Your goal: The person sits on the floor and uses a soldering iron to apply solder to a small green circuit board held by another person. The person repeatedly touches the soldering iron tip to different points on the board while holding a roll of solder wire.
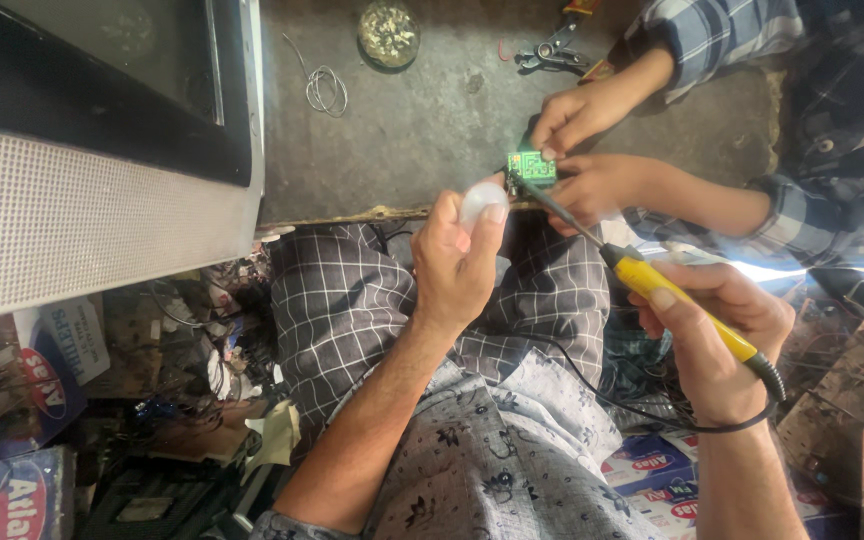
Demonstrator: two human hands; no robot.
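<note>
My right hand grips a yellow-handled soldering iron, its thin tip reaching up-left to a small green circuit board. A whitish bulb-like cap, just below the board, is pinched in my left hand. Another person in a blue plaid shirt holds the board with both hands: one hand above it, the other hand to its right. The iron's black cord runs down across my lap.
A grey worktop carries a coil of wire, a round dish of small bits and pliers. A large white speaker grille stands at left. Cluttered boxes and parts lie around my legs.
</note>
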